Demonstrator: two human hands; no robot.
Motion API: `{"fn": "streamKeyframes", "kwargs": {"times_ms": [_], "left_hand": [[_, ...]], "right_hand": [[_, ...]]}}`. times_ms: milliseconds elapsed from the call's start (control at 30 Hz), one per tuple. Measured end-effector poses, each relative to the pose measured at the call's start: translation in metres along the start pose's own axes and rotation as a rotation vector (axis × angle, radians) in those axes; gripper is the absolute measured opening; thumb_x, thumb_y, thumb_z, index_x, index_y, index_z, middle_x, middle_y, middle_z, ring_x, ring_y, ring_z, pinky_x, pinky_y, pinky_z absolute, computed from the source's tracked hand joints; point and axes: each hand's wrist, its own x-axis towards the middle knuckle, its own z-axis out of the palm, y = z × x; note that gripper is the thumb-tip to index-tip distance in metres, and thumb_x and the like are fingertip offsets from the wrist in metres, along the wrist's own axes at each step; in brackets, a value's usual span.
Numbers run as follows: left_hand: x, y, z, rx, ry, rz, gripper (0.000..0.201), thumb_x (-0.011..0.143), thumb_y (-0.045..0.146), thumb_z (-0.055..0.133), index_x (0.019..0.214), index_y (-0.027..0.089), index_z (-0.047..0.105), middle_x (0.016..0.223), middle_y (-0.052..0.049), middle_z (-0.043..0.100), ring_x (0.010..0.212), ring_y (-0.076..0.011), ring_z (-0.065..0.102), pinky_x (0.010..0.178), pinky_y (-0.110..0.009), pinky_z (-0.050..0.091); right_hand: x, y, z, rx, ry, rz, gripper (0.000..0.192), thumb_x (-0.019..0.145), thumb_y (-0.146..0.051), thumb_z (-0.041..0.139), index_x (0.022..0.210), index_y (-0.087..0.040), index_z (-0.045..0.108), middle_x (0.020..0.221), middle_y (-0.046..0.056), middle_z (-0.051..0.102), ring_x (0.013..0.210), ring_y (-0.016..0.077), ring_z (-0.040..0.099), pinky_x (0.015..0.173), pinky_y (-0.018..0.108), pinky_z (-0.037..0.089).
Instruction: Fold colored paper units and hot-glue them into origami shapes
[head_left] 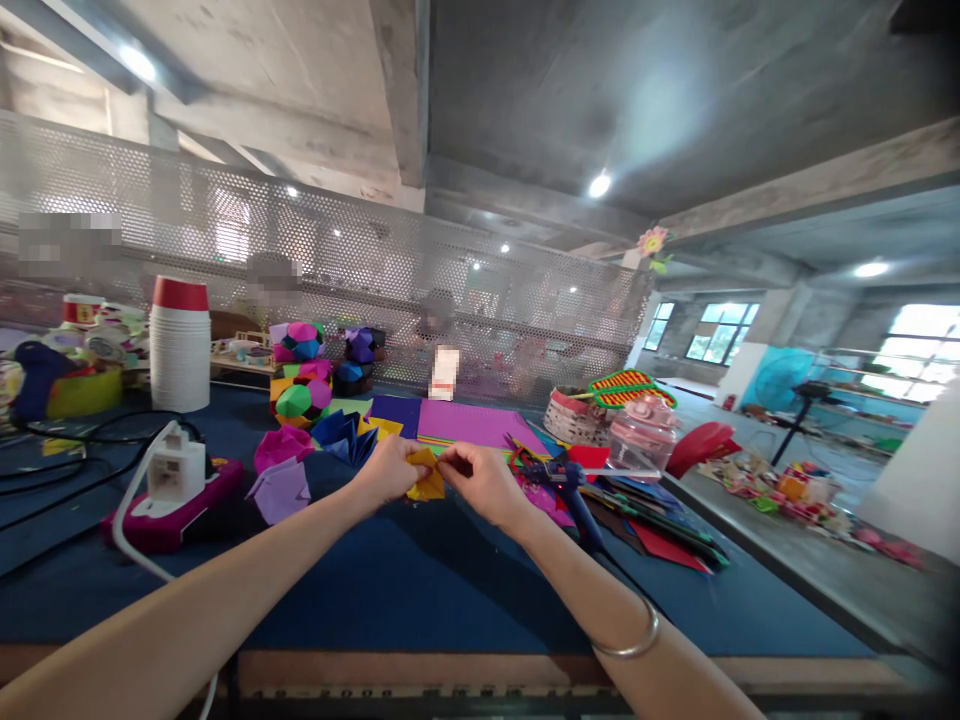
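Note:
A folded piece of yellow paper [426,482] is held up between both hands over the blue tabletop. My left hand [388,470] is closed around its left side. The thumb and forefinger of my right hand [484,482] pinch its right edge. Just left of my left hand sit folded paper pieces: a dark blue one [346,437], a pink one [283,446] and a lilac one [280,490]. Behind the hands lies a stack of coloured paper sheets [480,424], purple on top. A blue glue gun [566,480] rests right of my right hand.
On the left stand a magenta power strip [180,510] with cables and a stack of paper cups [180,345]. Multicoloured paper balls [300,392] are piled behind. To the right are a clear pink-lidded bottle [641,440], a basket [576,415] and scissors-like green-handled tools [675,530].

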Motion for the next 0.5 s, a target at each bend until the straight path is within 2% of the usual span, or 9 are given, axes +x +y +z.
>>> {"fn": "streamKeyframes", "kwargs": {"times_ms": [233, 500], "left_hand": [[0.0017, -0.0042, 0.0016, -0.012, -0.045, 0.034, 0.013, 0.065, 0.020, 0.053, 0.069, 0.012, 0.063, 0.053, 0.002, 0.056, 0.043, -0.0110, 0.053, 0.038, -0.021, 0.046], [0.0015, -0.0035, 0.0012, -0.010, -0.084, 0.041, 0.019, 0.068, 0.025, 0.053, 0.073, 0.012, 0.066, 0.056, 0.001, 0.059, 0.045, -0.0111, 0.054, 0.039, -0.020, 0.046]], "right_hand": [[-0.0013, -0.0038, 0.0014, -0.213, 0.021, -0.062, 0.011, 0.085, -0.021, 0.051, 0.085, -0.018, 0.062, 0.077, 0.002, 0.067, 0.066, 0.0129, 0.059, 0.061, 0.021, 0.038], [-0.0037, -0.0030, 0.0031, -0.223, 0.030, -0.070, 0.011, 0.085, -0.019, 0.051, 0.084, -0.018, 0.062, 0.078, 0.003, 0.068, 0.070, 0.0140, 0.060, 0.062, 0.021, 0.039]]}}
